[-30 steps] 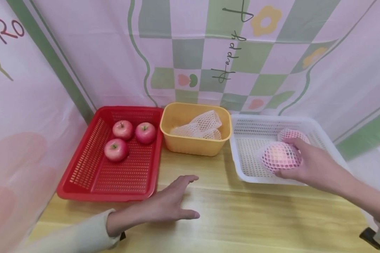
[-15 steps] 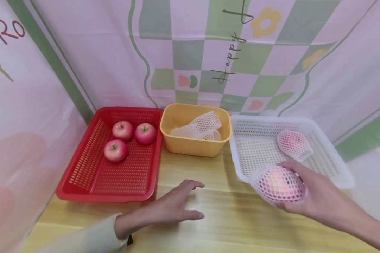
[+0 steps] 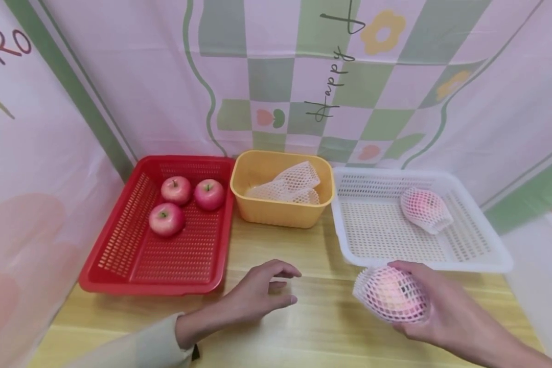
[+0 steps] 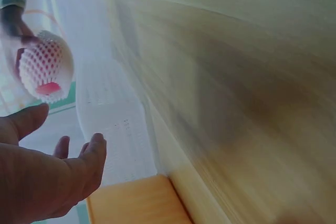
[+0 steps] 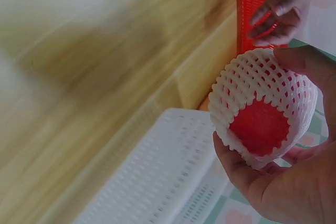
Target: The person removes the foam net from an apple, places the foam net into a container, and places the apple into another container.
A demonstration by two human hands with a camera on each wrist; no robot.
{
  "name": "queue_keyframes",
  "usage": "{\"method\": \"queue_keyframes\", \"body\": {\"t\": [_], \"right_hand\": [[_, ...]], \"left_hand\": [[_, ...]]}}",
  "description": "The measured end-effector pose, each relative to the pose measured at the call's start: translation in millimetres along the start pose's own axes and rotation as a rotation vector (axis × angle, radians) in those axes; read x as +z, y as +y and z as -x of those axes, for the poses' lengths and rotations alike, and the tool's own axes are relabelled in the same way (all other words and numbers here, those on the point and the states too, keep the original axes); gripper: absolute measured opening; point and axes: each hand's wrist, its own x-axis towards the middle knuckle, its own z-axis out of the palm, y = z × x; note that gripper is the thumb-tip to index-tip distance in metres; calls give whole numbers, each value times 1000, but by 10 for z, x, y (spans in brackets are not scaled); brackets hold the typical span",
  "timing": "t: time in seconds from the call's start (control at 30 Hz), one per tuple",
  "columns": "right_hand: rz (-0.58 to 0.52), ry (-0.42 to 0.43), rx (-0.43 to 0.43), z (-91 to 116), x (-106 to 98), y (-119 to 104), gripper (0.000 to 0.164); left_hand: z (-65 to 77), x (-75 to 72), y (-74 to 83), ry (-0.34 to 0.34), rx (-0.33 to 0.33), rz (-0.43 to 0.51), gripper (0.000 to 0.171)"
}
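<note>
- Work surface: a light-brown wood-grain table [image 3: 322, 327] lies beneath both hands.
- Surroundings: a white cloth printed with green checks, flowers and lettering [image 3: 271, 79] hangs beyond both hands.
- Containers, three: one red rectangular perforated plastic basket [image 3: 153, 287], beyond and to the left of the left hand [image 3: 259, 292]; one yellow rectangular plastic bin [image 3: 280, 213], beyond the left hand; one white rectangular perforated plastic basket [image 3: 372, 232], beyond the right hand [image 3: 441, 313].
- Bare fruit, three: pink-red round apples [image 3: 166, 220], grouped in the red basket.
- Loose white foam netting [image 3: 299, 179]: in the yellow bin; overlap prevents a count.
- Netted fruit, two: one round red fruit in a white foam net [image 3: 424, 207] in the white basket, beyond the right hand; one pink-red round fruit in a white foam sleeve [image 3: 391, 295] in the right hand.
- Right hand: thumb and fingers curl around the sleeved fruit.
- Left hand: thumb and fingers stand wide apart, facing the sleeved fruit.
- Position of the sleeved fruit: between the hands, against the right palm side and apart from the left fingertips.
</note>
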Motion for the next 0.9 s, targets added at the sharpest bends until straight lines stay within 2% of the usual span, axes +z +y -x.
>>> {"method": "queue_keyframes", "body": {"t": [0.23, 0.5, 0.9], "right_hand": [[-38, -21, 3, 46, 209, -7, 103], [-61, -43, -3, 51, 453, -49, 101], [-67, -65, -25, 33, 643, -85, 101]], "left_hand": [[-84, 116, -40, 32, -43, 123, 31], [-151, 222, -85, 29, -35, 119, 27], [-216, 393, -142, 38, -43, 132, 24]]}}
